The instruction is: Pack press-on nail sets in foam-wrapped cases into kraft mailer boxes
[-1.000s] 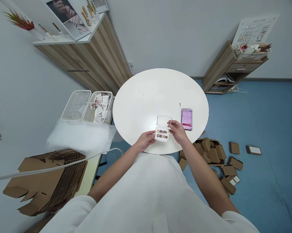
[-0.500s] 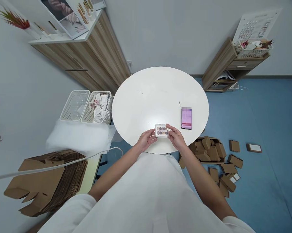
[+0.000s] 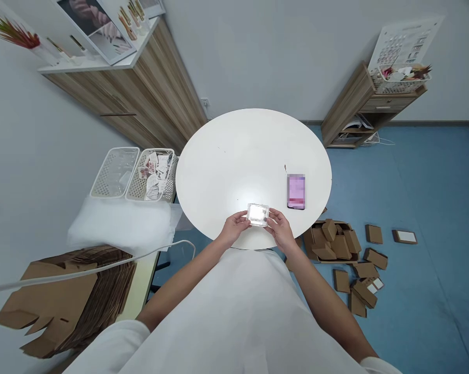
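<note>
Between my two hands is a small clear plastic case (image 3: 257, 214), held near the front edge of the white oval table (image 3: 234, 150). Glare on its top hides most of what lies inside. My left hand (image 3: 235, 228) grips the case's left side, thumb and fingers closed at the edge. On the opposite side my right hand (image 3: 280, 228) pinches the right edge. A phone (image 3: 296, 191) with a blurred purple screen lies on the table, right of the case and apart from both hands.
Left of the table stand two white baskets (image 3: 150, 174), one holding cards, beside white foam sheets (image 3: 119, 221) and stacked flat cardboard (image 3: 58, 301). A white cable (image 3: 141, 255) crosses there. On the floor at right, an open carton (image 3: 331, 241) sits among small brown boxes (image 3: 364, 293).
The case has tilted, so glare now covers the rows of round items that showed inside it. Both hands still hold it. The whole view has shifted slightly.
</note>
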Available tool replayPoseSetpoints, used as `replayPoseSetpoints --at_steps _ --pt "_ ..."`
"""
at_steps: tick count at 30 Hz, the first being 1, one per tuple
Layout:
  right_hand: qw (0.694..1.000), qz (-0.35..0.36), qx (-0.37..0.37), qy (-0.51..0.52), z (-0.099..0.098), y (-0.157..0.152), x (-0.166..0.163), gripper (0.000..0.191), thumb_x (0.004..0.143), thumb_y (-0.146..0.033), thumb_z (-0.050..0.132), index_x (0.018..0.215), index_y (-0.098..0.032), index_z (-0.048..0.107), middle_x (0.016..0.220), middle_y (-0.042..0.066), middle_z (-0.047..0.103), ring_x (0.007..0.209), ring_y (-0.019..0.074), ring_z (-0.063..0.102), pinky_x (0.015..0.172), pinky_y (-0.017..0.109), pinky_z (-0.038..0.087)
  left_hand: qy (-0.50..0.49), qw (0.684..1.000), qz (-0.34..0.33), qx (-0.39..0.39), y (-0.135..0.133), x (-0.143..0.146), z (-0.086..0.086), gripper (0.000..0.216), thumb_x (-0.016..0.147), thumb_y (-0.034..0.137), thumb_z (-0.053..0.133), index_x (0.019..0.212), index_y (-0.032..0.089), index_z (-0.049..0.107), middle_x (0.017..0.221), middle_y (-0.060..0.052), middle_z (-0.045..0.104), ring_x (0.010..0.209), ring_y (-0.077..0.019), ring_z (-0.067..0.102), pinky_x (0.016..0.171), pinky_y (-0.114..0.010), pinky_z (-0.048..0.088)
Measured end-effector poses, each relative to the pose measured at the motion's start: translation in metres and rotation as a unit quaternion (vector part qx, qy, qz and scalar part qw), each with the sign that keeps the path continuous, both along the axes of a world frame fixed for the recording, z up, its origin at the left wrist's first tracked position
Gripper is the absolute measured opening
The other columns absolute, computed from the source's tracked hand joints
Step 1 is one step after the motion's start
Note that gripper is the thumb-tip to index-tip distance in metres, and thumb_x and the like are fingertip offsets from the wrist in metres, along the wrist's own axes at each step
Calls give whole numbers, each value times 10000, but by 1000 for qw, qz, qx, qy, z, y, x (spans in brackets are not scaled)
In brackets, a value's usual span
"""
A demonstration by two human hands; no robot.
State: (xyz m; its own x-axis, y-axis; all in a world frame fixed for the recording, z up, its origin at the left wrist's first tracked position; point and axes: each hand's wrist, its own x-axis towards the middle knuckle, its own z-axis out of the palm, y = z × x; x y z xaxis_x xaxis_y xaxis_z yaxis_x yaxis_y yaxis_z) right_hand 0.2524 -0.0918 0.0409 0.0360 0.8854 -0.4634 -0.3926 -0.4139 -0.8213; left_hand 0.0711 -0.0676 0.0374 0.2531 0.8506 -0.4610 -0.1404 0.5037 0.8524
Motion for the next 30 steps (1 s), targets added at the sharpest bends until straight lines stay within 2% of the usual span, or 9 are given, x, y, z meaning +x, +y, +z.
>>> replayPoseSetpoints --at_steps 5,10,17,22,30 --pt "999 23 -17 -37 0 -6 1 434 625 -386 678 996 -229 518 941 34 601 827 163 603 821 382 475 14 1000 6 15 0 -1 -1 515 647 293 708 1117 164 540 824 -27 619 757 -135 614 853 -377 437" --pt "998 -9 -16 -52 -5 -6 -1 405 585 -379 706 905 -213 521 861 3 577 738 137 599 773 362 500 45 999 -3 6 1 2 2 532 643 329 703 1114 153 530 853 -48 624 774 -150 617 818 -353 442" --pt "999 -20 -16 -39 -7 -2 0 389 583 -360 712 885 -206 521 797 -13 563 729 127 586 765 352 508 107 994 -16 -8 5 -1 5 407 668 397 660 988 154 595 860 -72 642 803 -163 604 742 -322 450" --pt "999 -25 -23 -38 -8 -1 -2 404 562 -357 725 878 -203 527 767 -19 558 722 128 582 752 351 511 95 995 -1 10 7 -2 0 350 630 349 701 888 130 609 777 -57 640 727 -142 603 749 -317 458" --pt "999 -11 -41 -32 -13 5 -7 400 552 -346 731 860 -200 521 731 -17 576 707 144 590 727 350 513 88 996 22 23 9 -3 -10 292 657 333 681 850 129 601 736 -39 627 687 -123 592 757 -314 465"
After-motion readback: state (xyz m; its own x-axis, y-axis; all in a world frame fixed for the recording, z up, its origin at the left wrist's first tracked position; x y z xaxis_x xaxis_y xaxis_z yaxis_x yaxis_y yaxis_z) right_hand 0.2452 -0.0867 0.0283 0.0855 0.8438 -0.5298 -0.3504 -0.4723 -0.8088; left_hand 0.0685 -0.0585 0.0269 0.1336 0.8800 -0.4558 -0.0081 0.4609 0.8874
